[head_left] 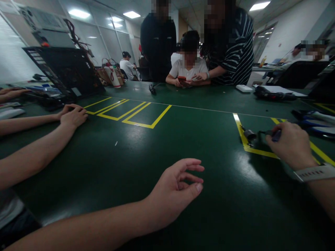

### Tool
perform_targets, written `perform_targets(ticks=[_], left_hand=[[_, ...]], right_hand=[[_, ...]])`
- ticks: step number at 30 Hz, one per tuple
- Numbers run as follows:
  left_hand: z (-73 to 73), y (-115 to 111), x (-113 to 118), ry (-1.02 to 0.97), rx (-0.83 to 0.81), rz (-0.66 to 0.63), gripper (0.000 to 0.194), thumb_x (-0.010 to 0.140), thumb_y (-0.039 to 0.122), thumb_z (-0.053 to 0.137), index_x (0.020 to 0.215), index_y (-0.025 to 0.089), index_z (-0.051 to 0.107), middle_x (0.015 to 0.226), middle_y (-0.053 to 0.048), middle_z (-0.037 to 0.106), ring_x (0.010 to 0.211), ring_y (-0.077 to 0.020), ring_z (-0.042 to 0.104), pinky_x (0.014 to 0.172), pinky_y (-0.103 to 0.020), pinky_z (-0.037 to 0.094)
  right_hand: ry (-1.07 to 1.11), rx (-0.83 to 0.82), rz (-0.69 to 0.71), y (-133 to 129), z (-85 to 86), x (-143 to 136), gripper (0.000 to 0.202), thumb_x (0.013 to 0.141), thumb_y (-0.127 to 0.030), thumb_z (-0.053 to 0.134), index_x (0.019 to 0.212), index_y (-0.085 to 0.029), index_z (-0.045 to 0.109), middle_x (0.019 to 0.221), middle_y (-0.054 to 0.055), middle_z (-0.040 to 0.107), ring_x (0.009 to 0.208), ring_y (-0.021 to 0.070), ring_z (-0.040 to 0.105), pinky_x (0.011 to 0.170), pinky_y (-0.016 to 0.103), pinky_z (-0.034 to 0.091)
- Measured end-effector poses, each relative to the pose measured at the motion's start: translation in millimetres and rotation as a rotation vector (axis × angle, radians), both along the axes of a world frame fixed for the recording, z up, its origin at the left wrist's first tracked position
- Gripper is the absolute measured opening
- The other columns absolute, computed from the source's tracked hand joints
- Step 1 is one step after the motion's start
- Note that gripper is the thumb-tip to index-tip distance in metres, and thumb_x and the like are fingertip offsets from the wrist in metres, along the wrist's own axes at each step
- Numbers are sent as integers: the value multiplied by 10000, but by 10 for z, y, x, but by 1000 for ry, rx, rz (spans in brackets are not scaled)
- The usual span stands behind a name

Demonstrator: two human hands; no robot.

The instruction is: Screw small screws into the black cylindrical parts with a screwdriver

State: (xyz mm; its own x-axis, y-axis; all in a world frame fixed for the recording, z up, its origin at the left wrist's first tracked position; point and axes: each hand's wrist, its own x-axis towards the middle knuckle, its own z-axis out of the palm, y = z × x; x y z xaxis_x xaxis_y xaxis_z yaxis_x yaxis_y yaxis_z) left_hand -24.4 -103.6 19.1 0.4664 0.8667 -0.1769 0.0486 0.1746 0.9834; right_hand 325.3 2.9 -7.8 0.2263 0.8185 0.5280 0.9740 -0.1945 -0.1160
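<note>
metal cylinder (250,134) lies near right fingers (272,142) pinching a purple piece (276,135); left fingers (193,162) curl loosely, released.

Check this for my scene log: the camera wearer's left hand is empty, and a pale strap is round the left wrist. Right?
Not quite: the head view shows the pale strap round the wrist of the right hand, not the left. The left hand is empty, as you say.
</note>
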Motion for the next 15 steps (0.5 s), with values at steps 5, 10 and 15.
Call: perform_targets(ticks=[5,10,15], left_hand=[[-12,-13,15,12,14,-14,401,786,155,582,1176,205,503,1200,-97,552,987,-209,591,754,-350,499],[-11,-18,18,28,21,-26,400,775,148,581,1164,203,508,1174,-92,565,959,-198,596,739,-335,497],[-16,-26,19,73,42,-58,409,771,144,574,1170,197,503,1161,-93,567,946,-198,598,726,-333,500]], right_hand=[[30,-141,28,-81,11,-30,122,727,-314,496,782,-210,464,841,144,549,833,315,542,685,401,429],[96,-164,24,-143,110,-117,155,749,-311,500,827,-178,514,885,188,579,864,344,550,693,436,421],[229,-129,118,-113,199,-348,278,809,-348,454,997,-149,503,1051,187,582,957,305,556,765,402,436]])
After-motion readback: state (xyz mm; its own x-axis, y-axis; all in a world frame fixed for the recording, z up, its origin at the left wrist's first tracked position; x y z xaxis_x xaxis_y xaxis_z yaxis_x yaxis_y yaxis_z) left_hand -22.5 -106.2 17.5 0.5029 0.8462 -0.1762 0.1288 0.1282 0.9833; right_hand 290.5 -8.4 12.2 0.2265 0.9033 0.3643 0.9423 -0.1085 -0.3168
